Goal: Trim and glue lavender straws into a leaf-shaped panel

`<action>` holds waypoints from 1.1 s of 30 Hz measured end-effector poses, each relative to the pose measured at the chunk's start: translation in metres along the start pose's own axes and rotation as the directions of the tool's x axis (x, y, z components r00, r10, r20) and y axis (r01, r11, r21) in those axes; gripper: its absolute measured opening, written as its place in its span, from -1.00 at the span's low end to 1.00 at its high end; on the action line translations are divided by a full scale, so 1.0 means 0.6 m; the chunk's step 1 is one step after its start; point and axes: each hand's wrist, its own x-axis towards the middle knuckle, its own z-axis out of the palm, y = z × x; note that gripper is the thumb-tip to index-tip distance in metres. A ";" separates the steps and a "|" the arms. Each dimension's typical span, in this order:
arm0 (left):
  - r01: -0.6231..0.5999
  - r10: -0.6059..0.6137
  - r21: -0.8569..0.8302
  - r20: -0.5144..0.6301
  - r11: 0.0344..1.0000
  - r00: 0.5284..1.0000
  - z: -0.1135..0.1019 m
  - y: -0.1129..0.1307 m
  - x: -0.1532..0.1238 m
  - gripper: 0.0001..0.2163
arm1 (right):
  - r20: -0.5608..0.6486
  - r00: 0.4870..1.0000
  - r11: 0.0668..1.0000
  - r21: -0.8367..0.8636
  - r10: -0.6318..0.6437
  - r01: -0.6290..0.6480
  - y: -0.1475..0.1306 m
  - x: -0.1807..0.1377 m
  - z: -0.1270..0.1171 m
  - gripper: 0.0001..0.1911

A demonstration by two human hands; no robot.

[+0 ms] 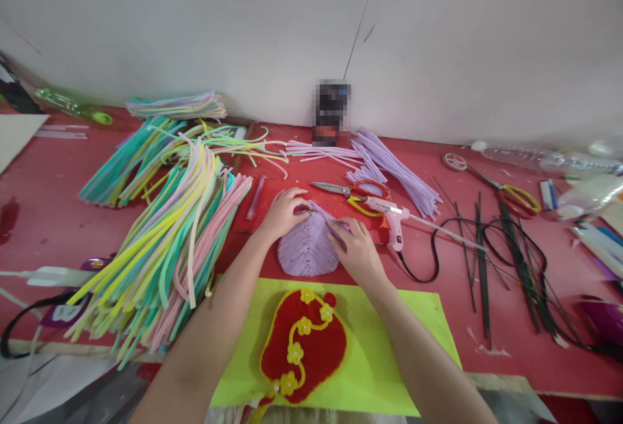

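A lilac leaf-shaped piece (pixel 306 249) made of pipe cleaners laid side by side lies on the red table (pixel 58 197). My left hand (pixel 283 212) rests on its upper left edge, fingers curled and pressing a lilac strand. My right hand (pixel 357 252) presses on its right edge, fingertips pinched on a strand. A red fan-shaped piece (pixel 302 346) with yellow flowers lies on a lime green sheet (pixel 389 346) just below my hands.
A big heap of pastel pipe cleaners (pixel 170 236) covers the left. Loose lilac pipe cleaners (pixel 389 167), red-handled scissors (pixel 350 188) and a white glue gun (pixel 392 219) with a black cord lie behind. Dark wires (pixel 506 249), yellow-handled scissors (pixel 511 193) and a plastic bottle (pixel 540 158) lie at the right.
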 end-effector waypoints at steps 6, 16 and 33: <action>-0.006 0.006 0.011 0.002 1.000 1.000 0.000 -0.001 0.000 -0.88 | 0.009 1.000 1.000 -0.002 0.007 -0.007 -0.001 0.001 -0.001 -0.66; -0.036 0.036 0.016 0.011 0.999 0.999 0.002 -0.003 -0.002 -0.83 | 0.017 1.000 1.000 -0.009 0.005 -0.005 0.002 -0.001 0.001 -0.66; -0.001 -0.001 0.038 0.045 0.999 0.999 -0.003 0.007 -0.002 -0.87 | 0.018 1.000 1.000 -0.002 0.010 -0.010 0.001 0.000 0.000 -0.66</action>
